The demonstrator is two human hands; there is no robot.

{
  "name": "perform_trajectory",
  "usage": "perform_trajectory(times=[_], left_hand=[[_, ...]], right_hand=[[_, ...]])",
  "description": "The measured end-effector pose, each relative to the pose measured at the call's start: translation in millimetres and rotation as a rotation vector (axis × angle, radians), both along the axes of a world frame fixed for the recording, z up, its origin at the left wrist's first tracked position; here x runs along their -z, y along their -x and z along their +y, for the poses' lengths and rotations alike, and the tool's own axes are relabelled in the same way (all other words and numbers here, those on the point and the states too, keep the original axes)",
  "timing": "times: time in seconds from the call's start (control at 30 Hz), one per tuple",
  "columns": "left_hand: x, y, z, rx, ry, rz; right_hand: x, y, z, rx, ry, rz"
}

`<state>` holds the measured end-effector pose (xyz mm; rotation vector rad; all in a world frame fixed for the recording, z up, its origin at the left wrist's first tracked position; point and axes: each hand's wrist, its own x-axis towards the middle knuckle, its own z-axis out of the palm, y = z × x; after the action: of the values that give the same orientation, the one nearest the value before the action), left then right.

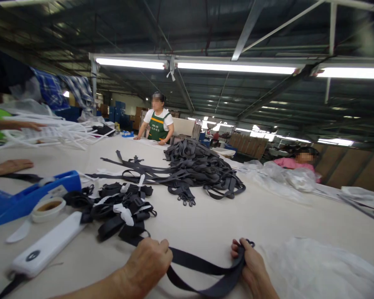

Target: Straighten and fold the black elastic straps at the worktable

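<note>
Left hand [151, 259] clenched, right hand [253, 265] curled, we grasp a strap [199, 262], apparently arranging it; handling its loop calls for even tension.

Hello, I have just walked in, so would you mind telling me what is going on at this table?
The left hand and right hand hold a dark strap between them, looped over the near side of the table. A small bunch of black straps lies just beyond the left hand, and a larger pile of dark straps sits farther back. Across the table, a person in a green apron has both hands on white material.
</note>
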<state>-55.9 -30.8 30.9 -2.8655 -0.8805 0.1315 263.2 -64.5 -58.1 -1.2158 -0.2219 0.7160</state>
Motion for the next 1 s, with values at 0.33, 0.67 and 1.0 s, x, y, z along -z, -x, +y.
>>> perform_trajectory(times=[0.33, 0.67, 1.0], left_hand=[[14.7, 11.6, 12.6, -0.1, 0.131, 0.06], [21.9, 15.4, 15.0, -0.12, 0.149, -0.044], [22.6, 21.8, 34.3, -0.091, 0.154, -0.25]], right_hand=[[-27.0, 2.5, -15.8, 0.316, 0.358, -0.885], [-41.8, -7.8, -33.1, -0.029, 0.634, -1.25], [-109.8, -9.7, -34.1, -0.822, 0.89, -1.417]])
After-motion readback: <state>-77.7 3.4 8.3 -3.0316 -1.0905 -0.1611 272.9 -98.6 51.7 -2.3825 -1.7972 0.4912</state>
